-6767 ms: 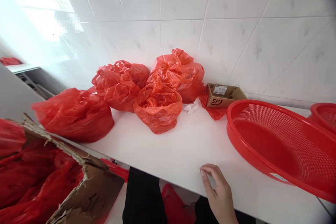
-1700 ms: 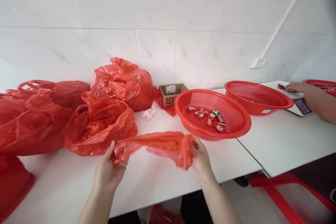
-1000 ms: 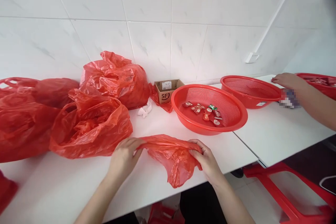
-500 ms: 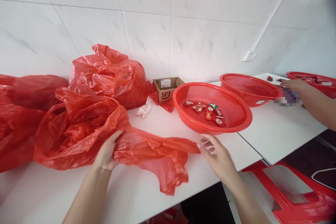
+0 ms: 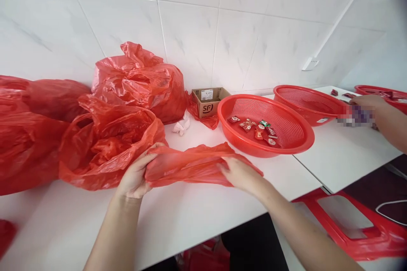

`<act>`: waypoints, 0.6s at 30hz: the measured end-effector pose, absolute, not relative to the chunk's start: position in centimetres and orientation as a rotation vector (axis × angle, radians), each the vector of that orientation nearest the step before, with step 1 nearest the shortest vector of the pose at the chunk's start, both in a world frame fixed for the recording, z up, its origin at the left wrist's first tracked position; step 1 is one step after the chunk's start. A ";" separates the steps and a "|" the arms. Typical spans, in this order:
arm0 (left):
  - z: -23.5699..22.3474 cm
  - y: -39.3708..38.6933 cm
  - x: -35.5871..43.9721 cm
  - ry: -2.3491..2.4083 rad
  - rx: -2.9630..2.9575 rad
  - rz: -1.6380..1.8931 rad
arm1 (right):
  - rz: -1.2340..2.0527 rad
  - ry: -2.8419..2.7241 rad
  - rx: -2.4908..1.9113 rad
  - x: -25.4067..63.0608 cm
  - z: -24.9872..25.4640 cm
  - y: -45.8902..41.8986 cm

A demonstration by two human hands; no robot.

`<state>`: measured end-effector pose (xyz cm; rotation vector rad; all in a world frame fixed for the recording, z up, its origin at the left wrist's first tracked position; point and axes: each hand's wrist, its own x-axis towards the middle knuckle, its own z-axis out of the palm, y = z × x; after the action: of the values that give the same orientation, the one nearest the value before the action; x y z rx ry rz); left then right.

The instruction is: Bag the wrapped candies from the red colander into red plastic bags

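Note:
A thin red plastic bag [image 5: 190, 165] is stretched sideways between my hands, above the white table. My left hand [image 5: 136, 173] is closed on its left end, the thumb on top of the film. My right hand [image 5: 240, 173] is at its right part, fingers bent against the film and slightly blurred; a corner of the bag sticks out past the wrist. Just behind my left hand stands an open red bag [image 5: 111, 148] with crumpled red plastic inside. Beyond my right hand is a red plastic basket [image 5: 302, 137] holding several small wrapped sweets [image 5: 259, 133].
Full red bags [image 5: 140, 84] line the wall at the left. A small cardboard box [image 5: 208, 108] and a white crumpled tissue [image 5: 182, 125] are at the back. A second red basket [image 5: 310, 101] stands right. A co-worker's hand [image 5: 370, 103] is farther right, above a red stool [image 5: 352, 224].
My right hand, off the bag and open half a second ago, is now back on it. The drooping bag is pulled out straighter. Earlier, my right hand was empty over the table.

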<state>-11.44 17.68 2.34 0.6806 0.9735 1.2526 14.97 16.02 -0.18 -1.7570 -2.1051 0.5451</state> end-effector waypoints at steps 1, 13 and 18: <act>2.5 17.6 -11.7 0.938 0.689 1.240 | 0.592 -2.087 -1.750 16.3 0.3 15.9; -1.6 17.7 -7.5 1.552 2.039 0.907 | 1.113 -2.151 -1.549 20.3 2.1 15.1; -2.0 18.2 -7.7 1.756 1.847 0.937 | 1.104 -2.658 -1.309 18.8 4.2 13.1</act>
<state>-7.70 18.18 -1.98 1.8472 1.7562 0.9368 18.83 13.10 4.25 -1.3093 -2.6578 1.1044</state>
